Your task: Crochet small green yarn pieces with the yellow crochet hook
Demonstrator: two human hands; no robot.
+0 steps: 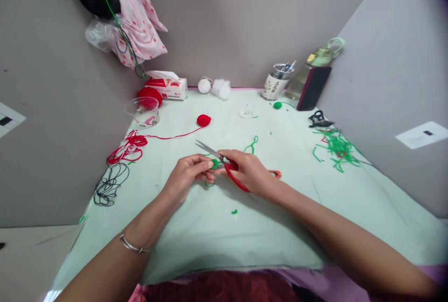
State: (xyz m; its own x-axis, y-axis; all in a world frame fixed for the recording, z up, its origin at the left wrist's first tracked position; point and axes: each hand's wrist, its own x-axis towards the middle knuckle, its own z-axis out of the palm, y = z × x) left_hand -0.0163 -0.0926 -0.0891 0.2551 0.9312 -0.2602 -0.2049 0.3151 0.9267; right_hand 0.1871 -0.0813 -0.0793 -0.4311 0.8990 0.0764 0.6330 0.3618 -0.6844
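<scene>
Between its thumb and fingers, my left hand (pixel 189 173) pinches a small green yarn piece (pixel 214 164). My right hand (pixel 250 171) is wrapped round red-handled scissors (pixel 238 181), whose blades point up and to the left, above the yarn piece. The right fingertips are close to the green yarn, and I cannot tell whether they touch it. Behind the right hand lies a loop of green yarn (pixel 252 144). A short green scrap (pixel 234 212) rests on the cloth nearer to me.
Red yarn (pixel 135 141) and black cord (pixel 110 185) lie along the left edge, below a clear plastic tub (pixel 145 117). A red ball (pixel 203 120) sits mid-table. At right are green yarn scraps (pixel 339 148), a phone (pixel 314 89), a bottle (pixel 301 80) and a pen holder (pixel 276 85).
</scene>
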